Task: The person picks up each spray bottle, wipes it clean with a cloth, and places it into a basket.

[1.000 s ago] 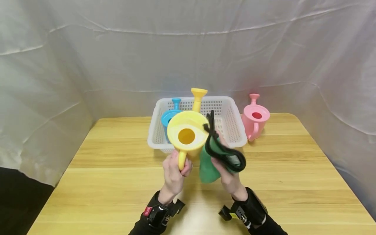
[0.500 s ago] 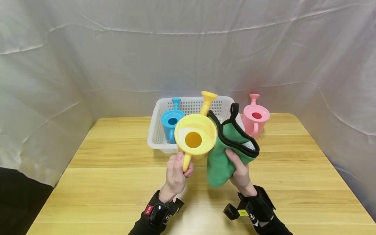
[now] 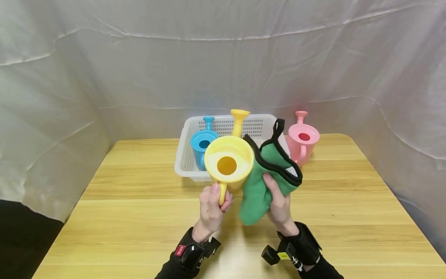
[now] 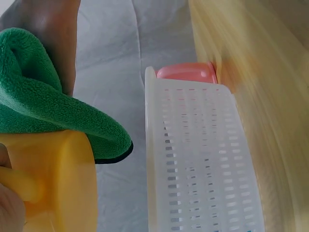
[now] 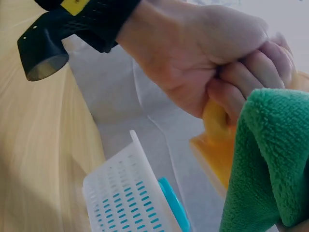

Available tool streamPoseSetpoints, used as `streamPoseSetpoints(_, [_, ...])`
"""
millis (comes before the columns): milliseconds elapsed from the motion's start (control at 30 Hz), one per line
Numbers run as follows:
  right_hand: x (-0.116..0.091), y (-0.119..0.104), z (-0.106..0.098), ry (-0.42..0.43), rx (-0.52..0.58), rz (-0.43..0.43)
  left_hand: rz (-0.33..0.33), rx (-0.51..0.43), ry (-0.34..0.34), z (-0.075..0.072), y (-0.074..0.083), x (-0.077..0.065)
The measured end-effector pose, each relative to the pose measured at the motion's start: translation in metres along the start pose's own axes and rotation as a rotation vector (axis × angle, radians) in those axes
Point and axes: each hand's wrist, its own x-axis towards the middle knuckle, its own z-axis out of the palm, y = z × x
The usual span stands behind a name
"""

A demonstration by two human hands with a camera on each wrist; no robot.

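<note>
My left hand (image 3: 211, 205) grips the handle of a yellow watering can (image 3: 212, 161), held up in front of the basket with its spout pointing away. In my right hand (image 3: 280, 203) is a green cloth (image 3: 256, 193) with black edging and a black loop, the thumb lying over its front. The cloth overlaps the can's right side in the head view. In the left wrist view the plush green cloth (image 4: 58, 104) lies against the yellow can (image 4: 72, 183). The right wrist view shows the left hand's fingers (image 5: 246, 72) curled round the handle.
Behind the can stands a white perforated plastic basket (image 3: 182, 155) with a blue watering can (image 3: 198, 153) in its left part. A pink watering can (image 3: 296, 145) stands on the wooden table (image 3: 139, 224) right of the basket. Grey fabric (image 3: 174, 77) hangs round the table's back and sides.
The right hand and cloth first swung right from the can's front side, the cloth spreading out, then came slightly back left. The yellow can shifted right, then a little left, still held.
</note>
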Motion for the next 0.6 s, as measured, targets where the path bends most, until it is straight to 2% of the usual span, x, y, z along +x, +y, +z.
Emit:
streamPoseSetpoints(133, [0.005, -0.006, -0.005, 0.036, 0.074, 0.062, 0.076, 0.031, 0.006, -0.002, -0.004, 0.001])
streamPoseSetpoints(267, [0.01, -0.018, -0.016, 0.073, 0.098, 0.256, 0.102, 0.161, 0.059, -0.009, -0.006, 0.003])
streamPoseSetpoints(367, [0.016, -0.027, -0.026, 0.076, 0.21, 0.35, 0.105, 0.242, 0.088, -0.016, -0.005, 0.005])
streamPoseSetpoints(500, [0.025, -0.034, -0.037, 0.105, 0.492, 0.349, 0.11, 0.318, 0.09, -0.026, -0.005, 0.009])
streamPoseSetpoints(600, [0.03, -0.038, -0.045, 0.121, 0.6, 0.327, 0.111, 0.386, 0.08, -0.035, -0.004, 0.011])
